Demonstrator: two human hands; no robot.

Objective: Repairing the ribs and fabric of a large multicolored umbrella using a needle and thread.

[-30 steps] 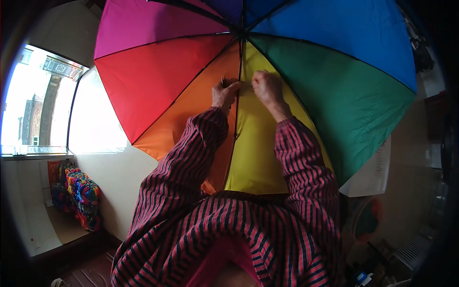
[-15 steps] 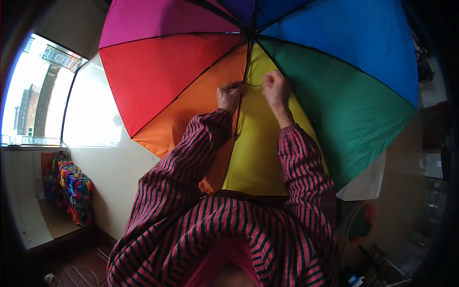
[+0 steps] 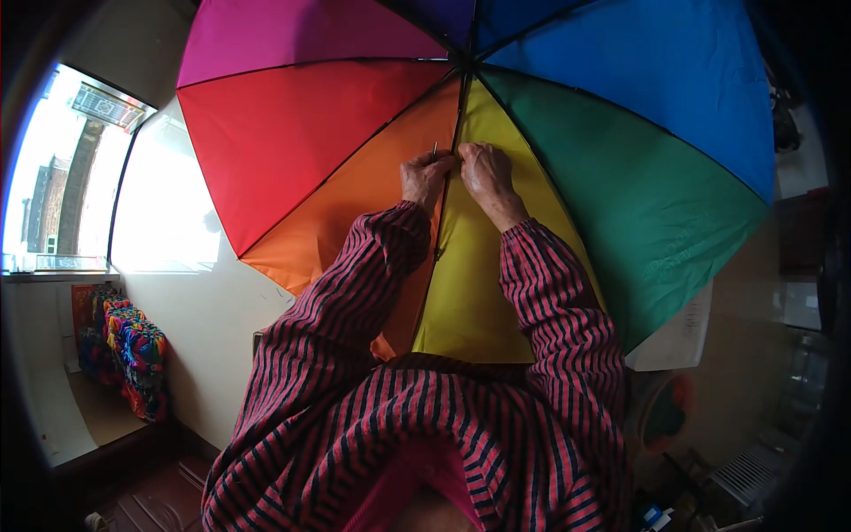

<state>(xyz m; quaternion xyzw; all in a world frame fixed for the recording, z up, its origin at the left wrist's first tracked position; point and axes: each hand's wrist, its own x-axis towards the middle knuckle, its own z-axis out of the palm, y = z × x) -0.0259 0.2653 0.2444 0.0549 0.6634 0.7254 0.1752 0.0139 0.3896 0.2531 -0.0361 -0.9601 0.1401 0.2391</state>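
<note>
An open umbrella with rainbow-coloured panels lies spread before me, its dark ribs meeting at the hub. My left hand is closed in a pinch at the umbrella rib between the orange and yellow panels. A short, slim metallic stick pokes up from its fingers; what it belongs to is hidden. Close beside it, over the yellow panel, my right hand is curled shut, its fingertips against the same rib. The thin dark thread it held is now hidden among the fingers.
Under the umbrella is a pale tabletop. A bundle of multicoloured woven or knotted stuff sits at the left, below a bright window. White paper shows past the green panel. A slatted grey object lies at lower right.
My right hand has come down and left to the rib, beside my left hand. The dark thread stretched between the hands no longer shows. The metallic stick has come into sight above my left fingers.
</note>
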